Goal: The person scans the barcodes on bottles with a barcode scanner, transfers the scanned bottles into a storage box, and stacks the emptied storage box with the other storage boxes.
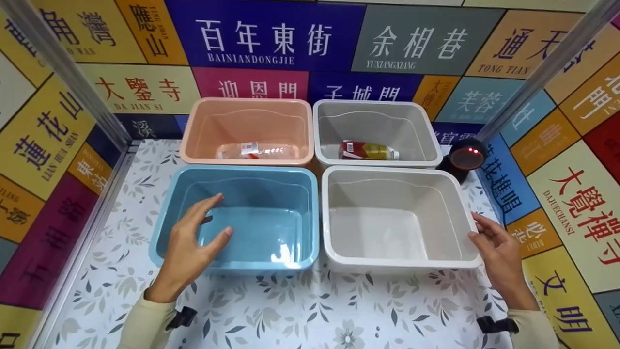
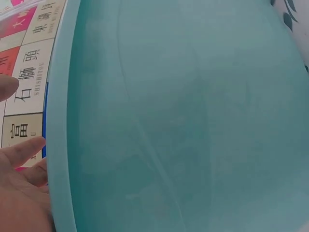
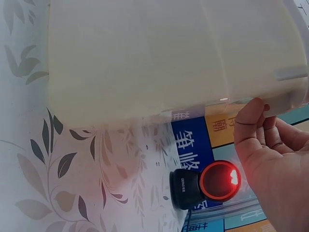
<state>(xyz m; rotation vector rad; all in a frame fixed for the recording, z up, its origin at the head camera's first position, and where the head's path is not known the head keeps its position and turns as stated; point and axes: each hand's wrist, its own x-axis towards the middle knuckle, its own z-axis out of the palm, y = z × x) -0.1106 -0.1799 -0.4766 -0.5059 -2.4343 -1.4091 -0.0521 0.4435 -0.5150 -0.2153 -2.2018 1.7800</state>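
Observation:
My left hand (image 1: 191, 242) hovers over the left side of the blue bin (image 1: 237, 265), thumb and fingers spread with nothing between them. In the left wrist view, fingertips (image 2: 24, 150) show beyond the blue bin's rim (image 2: 59, 121). At the right side of the off-white bin (image 1: 402, 262), my right hand (image 1: 501, 254) pinches the rim between thumb and curled fingers. The right wrist view has this hand (image 3: 275, 145) at the off-white bin's edge, with part of the grip hidden. Inside, both front bins show bare floors.
Behind stand a peach bin (image 1: 247, 103) holding a clear plastic bottle (image 1: 261, 151) and a grey bin (image 1: 378, 106) holding a red-and-yellow labelled bottle (image 1: 369, 150). A black scanner (image 1: 465, 157) with red lights is beside them. Sign-covered walls surround the patterned tabletop (image 1: 290, 310).

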